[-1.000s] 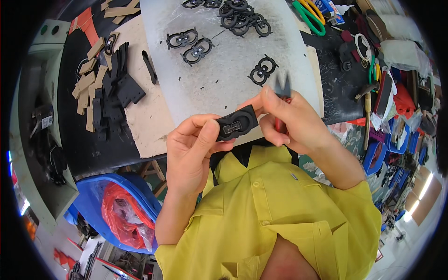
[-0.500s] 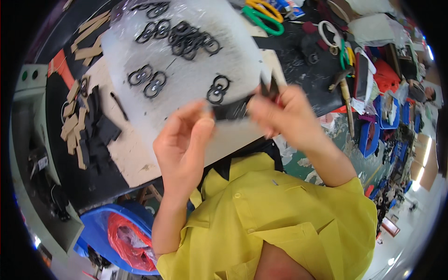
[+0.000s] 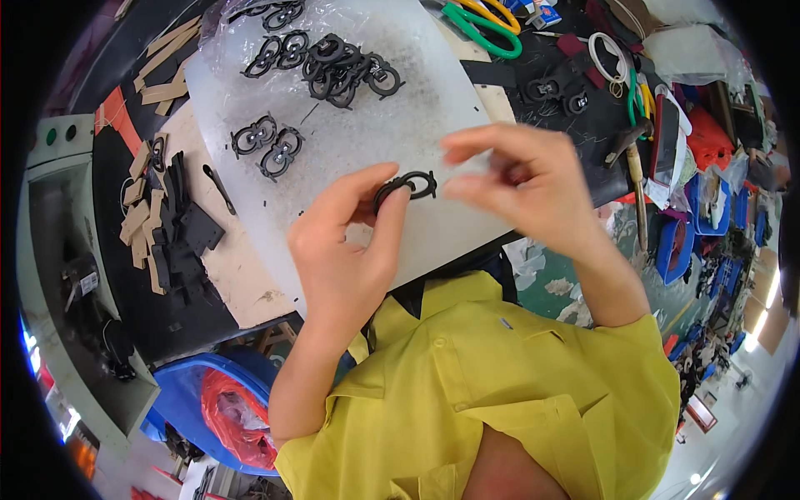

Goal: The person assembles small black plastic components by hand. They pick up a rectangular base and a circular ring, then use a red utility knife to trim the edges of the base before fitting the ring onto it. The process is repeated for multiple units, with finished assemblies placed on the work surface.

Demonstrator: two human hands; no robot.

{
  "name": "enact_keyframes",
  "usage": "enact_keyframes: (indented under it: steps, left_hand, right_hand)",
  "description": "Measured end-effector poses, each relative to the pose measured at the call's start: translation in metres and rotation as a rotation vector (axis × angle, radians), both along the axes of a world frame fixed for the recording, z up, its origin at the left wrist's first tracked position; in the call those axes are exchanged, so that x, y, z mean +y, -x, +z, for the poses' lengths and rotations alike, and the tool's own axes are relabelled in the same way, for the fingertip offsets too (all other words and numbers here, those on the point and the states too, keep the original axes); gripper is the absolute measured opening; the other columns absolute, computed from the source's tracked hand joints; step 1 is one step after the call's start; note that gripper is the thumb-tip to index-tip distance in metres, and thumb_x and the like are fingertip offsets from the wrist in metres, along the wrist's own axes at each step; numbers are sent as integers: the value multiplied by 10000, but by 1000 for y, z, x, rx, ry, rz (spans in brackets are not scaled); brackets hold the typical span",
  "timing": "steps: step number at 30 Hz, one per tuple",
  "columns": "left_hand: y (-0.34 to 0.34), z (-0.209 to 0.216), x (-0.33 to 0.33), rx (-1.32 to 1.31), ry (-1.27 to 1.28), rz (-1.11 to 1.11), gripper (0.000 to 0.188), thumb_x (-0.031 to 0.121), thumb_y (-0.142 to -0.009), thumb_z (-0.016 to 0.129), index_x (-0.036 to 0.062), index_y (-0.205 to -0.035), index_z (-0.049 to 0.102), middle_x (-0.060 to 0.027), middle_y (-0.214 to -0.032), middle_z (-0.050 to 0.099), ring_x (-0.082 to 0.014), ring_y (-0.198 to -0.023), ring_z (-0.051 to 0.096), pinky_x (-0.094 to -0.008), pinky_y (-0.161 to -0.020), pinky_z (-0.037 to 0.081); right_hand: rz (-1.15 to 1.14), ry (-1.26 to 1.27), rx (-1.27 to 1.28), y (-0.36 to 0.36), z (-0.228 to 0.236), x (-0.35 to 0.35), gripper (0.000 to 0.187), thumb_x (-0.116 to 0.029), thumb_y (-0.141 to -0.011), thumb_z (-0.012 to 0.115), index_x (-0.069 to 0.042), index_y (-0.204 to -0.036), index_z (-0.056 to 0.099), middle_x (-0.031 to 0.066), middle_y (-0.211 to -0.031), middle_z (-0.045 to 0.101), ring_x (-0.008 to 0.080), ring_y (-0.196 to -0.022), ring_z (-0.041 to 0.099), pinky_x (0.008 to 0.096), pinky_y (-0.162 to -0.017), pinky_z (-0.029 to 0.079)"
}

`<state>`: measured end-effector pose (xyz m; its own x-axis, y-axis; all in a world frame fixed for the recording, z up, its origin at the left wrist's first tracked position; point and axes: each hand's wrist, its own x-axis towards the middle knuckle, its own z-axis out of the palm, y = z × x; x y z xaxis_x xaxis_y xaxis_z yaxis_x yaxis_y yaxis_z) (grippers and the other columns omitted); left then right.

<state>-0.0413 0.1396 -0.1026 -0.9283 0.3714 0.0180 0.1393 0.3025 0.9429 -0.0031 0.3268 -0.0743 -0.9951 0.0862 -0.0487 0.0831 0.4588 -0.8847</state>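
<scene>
My left hand (image 3: 343, 258) pinches a black double-ring piece (image 3: 422, 181) between thumb and fingers, above the pale sheet (image 3: 358, 133). Part of that piece is hidden by the fingers. Close to its right end is my right hand (image 3: 550, 187), thumb and index finger apart and slightly blurred. A red handle (image 3: 518, 172) shows in the right palm, from snips whose blades are hidden now. Similar black double-ring pieces lie on the sheet: a pair (image 3: 281, 154) to the left and a pile (image 3: 335, 71) farther back.
Tan strips (image 3: 136, 221) and black strips (image 3: 196, 229) lie at the left. At the far right are green-handled scissors (image 3: 483, 33), a white ring (image 3: 607, 57) and a hammer (image 3: 637, 179). A blue bin (image 3: 187, 379) with a red bag stands below the table edge.
The black strip between my hands is gone from there. My left hand has picked up the nearest double-ring piece from the sheet. The snips' blades have dropped out of sight in my right hand.
</scene>
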Motion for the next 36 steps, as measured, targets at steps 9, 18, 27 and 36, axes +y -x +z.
enact_keyframes:
  steps: [9, 18, 27, 36]
  left_hand:
    - [-13, 19, -28, -335, -246, 232, 188, -53, -775, 656, -74, -961, 636, -86, -820, 654, -89, -719, 616, -185, -639, 495]
    - [-15, 21, -41, -330, -176, 228, 195, -49, -767, 659, -90, -955, 633, -91, -795, 659, -83, -710, 620, -177, -618, 495]
    - [-19, 21, -39, -293, -138, 247, 235, -49, -766, 641, -75, -999, 621, -83, -819, 650, -82, -717, 609, -187, -609, 493]
    - [-20, 7, -43, -552, -424, 182, 244, -38, -799, 639, -59, -1037, 587, -67, -806, 616, -92, -712, 591, -207, -619, 500]
  right_hand:
    - [51, 218, -100, -4, -12, -39, 169, -61, -741, 701, 10, -884, 646, 23, -712, 581, 70, -566, 508, 201, -497, 399]
    - [278, -297, 550, -8, -22, -49, 292, -48, -657, 747, 3, -915, 619, 72, -811, 599, 163, -606, 612, 260, -481, 500]
    - [287, -194, 521, -7, -25, -48, 229, -42, -685, 732, -13, -891, 637, 72, -819, 621, 177, -567, 610, 267, -478, 500]
    - [191, 10, 140, 0, -11, -50, 213, -23, -707, 726, -17, -911, 663, 54, -808, 640, 87, -593, 567, 206, -504, 430]
